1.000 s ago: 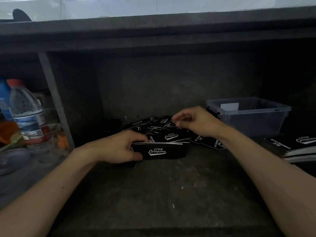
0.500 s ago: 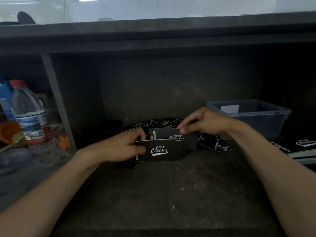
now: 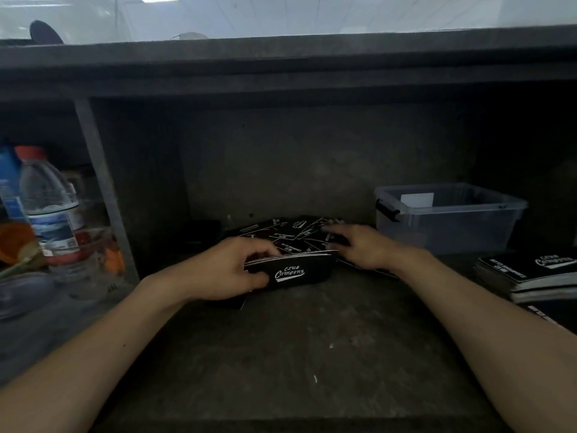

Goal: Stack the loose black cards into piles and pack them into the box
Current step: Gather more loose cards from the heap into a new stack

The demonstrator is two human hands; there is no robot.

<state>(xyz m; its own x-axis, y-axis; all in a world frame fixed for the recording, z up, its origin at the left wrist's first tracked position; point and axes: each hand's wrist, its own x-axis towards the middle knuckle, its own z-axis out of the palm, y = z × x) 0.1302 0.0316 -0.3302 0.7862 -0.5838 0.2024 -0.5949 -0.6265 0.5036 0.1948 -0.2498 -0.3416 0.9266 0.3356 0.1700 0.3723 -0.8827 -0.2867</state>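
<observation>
Black cards [image 3: 290, 234] lie scattered at the back of the bench [image 3: 296, 354], so the gathering is far from over. The left hand [image 3: 231, 270] grips a part-built pile [image 3: 290, 271], stood on edge just in front of the scatter. The right hand [image 3: 359, 248] reaches onto the loose cards with fingers stretched out; it is blurred and apparently holds nothing. Stacks [image 3: 530, 273] sit at the far right. The clear box [image 3: 449, 226] near them shows no black cards inside, so packing seems not yet begun.
</observation>
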